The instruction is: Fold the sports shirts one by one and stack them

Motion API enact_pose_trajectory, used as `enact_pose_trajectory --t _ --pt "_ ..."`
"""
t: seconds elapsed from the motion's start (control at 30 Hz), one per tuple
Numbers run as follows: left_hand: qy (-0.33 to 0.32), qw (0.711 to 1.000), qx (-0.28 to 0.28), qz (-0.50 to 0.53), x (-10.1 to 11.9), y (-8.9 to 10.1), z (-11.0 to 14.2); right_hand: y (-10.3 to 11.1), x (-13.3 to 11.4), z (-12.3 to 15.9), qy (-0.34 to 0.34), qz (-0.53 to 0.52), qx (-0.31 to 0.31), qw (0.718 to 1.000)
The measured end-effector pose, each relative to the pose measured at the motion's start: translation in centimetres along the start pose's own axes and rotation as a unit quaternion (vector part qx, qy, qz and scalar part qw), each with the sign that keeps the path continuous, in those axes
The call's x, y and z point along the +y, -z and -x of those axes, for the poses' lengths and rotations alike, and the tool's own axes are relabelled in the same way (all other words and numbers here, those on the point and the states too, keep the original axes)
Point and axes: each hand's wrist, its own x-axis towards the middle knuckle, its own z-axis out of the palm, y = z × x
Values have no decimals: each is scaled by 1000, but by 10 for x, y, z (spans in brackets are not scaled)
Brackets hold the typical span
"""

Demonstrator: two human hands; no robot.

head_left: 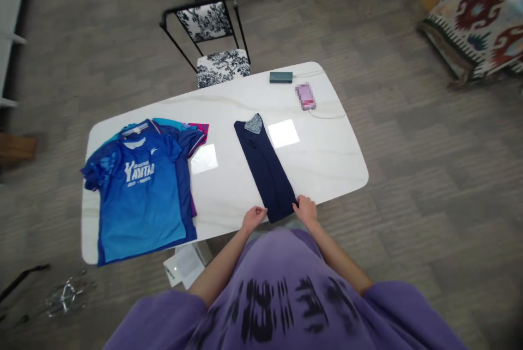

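A navy shirt (266,167), folded lengthwise into a long narrow strip, lies slantwise on the white table (327,159). A grey patch shows at its far end, and its near end reaches the table's front edge. My left hand (254,218) pinches the near left corner between thumb and fingers. At the near right corner, my right hand (306,210) is closed on the cloth in the same way. To the left, several shirts lie spread flat in a pile, with a blue jersey (143,203) with white lettering on top.
A dark green box-shaped device (281,77) and a pink phone (305,96), each with a cable, lie at the table's far right. A chair with a black-and-white pattern (223,66) stands beyond the far edge. White items (186,265) sit below the front edge.
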Motion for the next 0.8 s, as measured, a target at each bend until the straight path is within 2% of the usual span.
enact_pose_trajectory --t 0.13,0.2,0.3,0.4,0.5,0.67,0.8 --pt "69 995 71 31 20 -39 20 14 6 8 41 -106 -43 993" --pt "87 991 88 50 25 -51 26 21 5 13 77 -141 -51 986" --pt "91 987 97 88 27 -58 39 32 2 23 124 -140 -62 980" --pt "65 984 94 136 22 -57 54 42 -3 38 151 -127 -70 978" --pt "26 980 100 172 6 -53 71 48 -9 55 171 -114 -67 976" --pt "-30 974 94 205 -33 -44 104 57 -20 90 214 -74 -62 972" --pt "-91 965 56 241 -64 -29 136 71 -33 124 213 -64 -47 974"
